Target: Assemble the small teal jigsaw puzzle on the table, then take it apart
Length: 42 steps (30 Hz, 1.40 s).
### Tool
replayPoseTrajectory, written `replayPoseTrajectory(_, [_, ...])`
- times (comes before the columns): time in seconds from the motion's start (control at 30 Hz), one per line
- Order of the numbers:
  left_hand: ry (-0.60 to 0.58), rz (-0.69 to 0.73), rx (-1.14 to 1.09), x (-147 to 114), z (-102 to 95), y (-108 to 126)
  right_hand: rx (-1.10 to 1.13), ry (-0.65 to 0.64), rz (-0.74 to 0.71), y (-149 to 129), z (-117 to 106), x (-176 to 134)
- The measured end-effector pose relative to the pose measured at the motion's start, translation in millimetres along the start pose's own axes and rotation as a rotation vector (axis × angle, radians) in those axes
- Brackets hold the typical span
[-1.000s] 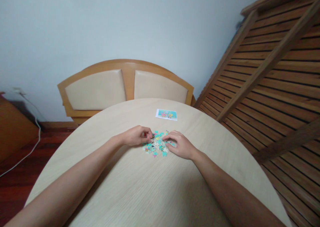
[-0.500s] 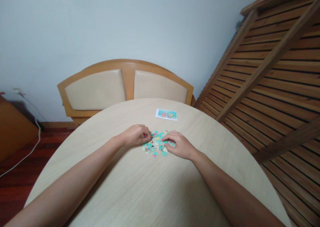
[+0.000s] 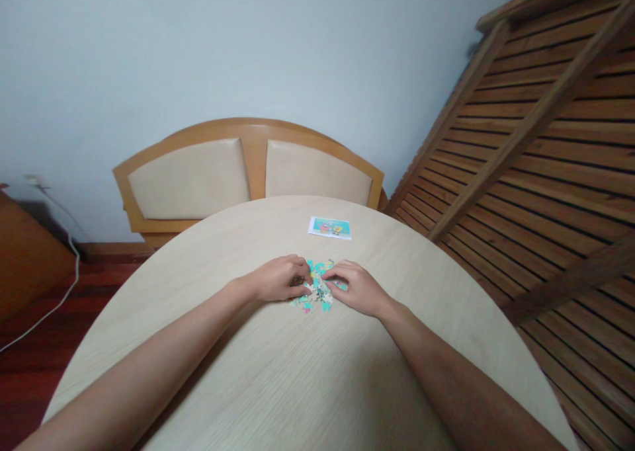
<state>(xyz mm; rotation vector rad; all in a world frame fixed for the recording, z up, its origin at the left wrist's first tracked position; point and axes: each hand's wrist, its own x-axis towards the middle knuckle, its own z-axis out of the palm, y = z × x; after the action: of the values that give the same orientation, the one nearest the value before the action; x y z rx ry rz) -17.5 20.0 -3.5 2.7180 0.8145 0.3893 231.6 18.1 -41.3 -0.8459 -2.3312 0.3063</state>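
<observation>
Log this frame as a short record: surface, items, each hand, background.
Surface: round, pale wood-grain table
Items: heap of small turquoise, white and pink jigsaw pieces; beyond it, rectangular turquoise picture card
Left: bare left hand, fingers curled at heap's left; grip unclear
Right: bare right hand, fingers at heap's right; grip unclear
Background: brown slatted wooden panel

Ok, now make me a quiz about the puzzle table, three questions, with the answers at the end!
1. True or false: the left grip and right grip are on opposite sides of the pieces.
2. What shape is the table? a) square b) round c) triangular
3. Which lies farther off, the pieces or the picture?

Key: 1 true; 2 b; 3 the picture.
</observation>
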Motion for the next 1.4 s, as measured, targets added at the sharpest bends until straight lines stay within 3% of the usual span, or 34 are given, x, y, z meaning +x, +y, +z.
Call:
replayPoseTrajectory(0.3, [0.015, -0.125, -0.119, 1.5, 1.4, 3.8, -0.005, -0.018, -0.035, 0.8, 0.9, 0.0])
replayPoseTrajectory(0.5, [0.030, -0.132, -0.192, 1.2, 0.0, 1.3, 0.070, -0.019, -0.013, -2.7, -0.5, 0.5])
replayPoseTrajectory(0.6, [0.090, -0.099, -0.078, 0.6, -1.1, -1.2, 0.093, -0.011, -0.005, -2.2, -0.1, 0.4])
replayPoseTrajectory(0.73, [0.070, -0.010, 0.007, -0.5, -1.2, -4.1, 0.079, 0.006, -0.002, 0.0, 1.3, -0.3])
replayPoseTrajectory(1.0, [0.025, 0.026, -0.002, -1.0, -0.6, -8.1, 0.055, 0.054, 0.016, 2.2, 1.8, 0.9])
replayPoseTrajectory(1.23, [0.015, 0.071, -0.036, 1.7, 2.7, 3.0, -0.043, 0.189, 0.099, 7.7, 0.1, 0.6])
replayPoseTrajectory(1.4, [-0.011, 0.108, -0.012, 3.2, 6.9, 7.2, -0.092, 0.175, 0.118, 11.1, 0.9, -0.5])
